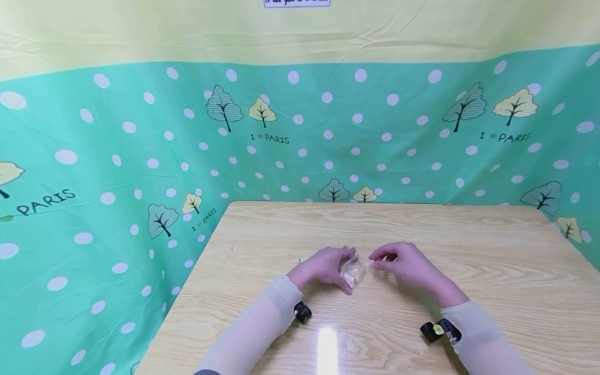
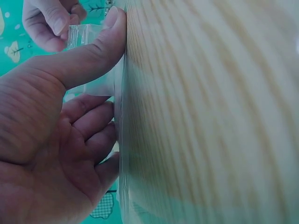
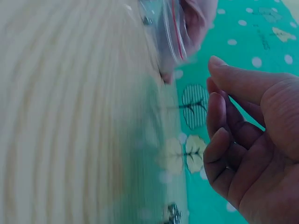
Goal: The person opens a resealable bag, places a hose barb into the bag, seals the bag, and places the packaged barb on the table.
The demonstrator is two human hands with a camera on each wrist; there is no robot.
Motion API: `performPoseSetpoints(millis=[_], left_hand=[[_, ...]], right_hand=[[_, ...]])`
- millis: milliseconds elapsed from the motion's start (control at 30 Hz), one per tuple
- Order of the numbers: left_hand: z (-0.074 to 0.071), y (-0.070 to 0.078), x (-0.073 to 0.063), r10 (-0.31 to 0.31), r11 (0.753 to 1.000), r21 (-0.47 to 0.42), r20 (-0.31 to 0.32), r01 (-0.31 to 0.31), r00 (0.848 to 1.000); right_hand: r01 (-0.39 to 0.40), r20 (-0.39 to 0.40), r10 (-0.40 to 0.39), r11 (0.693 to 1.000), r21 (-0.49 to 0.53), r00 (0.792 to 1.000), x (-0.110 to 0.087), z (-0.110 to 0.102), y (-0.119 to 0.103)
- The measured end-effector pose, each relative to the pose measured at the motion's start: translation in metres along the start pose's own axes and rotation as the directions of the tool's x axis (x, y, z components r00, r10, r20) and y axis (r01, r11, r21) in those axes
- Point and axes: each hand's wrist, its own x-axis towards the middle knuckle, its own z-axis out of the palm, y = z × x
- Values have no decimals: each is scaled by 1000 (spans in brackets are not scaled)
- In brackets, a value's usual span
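A small clear zip bag (image 1: 352, 271) stands on the wooden table, and a red line along its zip (image 3: 179, 32) shows in the right wrist view. My left hand (image 1: 326, 266) holds the bag from the left, thumb at its near side and fingers at its far side. In the left wrist view the thumb (image 2: 93, 56) lies against the clear plastic. Just right of the bag is my right hand (image 1: 407, 264), a small gap away. Its fingers (image 3: 217, 112) are loosely bent toward the thumb, with nothing visible between them. What the bag contains is unclear.
The wooden table (image 1: 262, 226) meets a green dotted cloth (image 1: 328, 114) at its back and left. A small shiny metal cluster (image 3: 173, 214) appears low in the right wrist view. Each wrist carries a black camera (image 1: 302, 312).
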Motion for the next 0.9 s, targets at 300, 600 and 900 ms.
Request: performPoseSetpoints(millis=[300,600,900], left_hand=[[0,-1,0,7,1000,1,4,-7,1000],[-1,1,-1,9,1000,-3,2,-9,1000],[0,0,-1,8,1000,11,-4,-8,1000]], right_hand=[[-80,-17,80,997,-9,997,-14,-34,28],[-133,-35,133,991,-18,991,-29,-65,58],[-157,49,157,988,-12,986,-38,-77,72]])
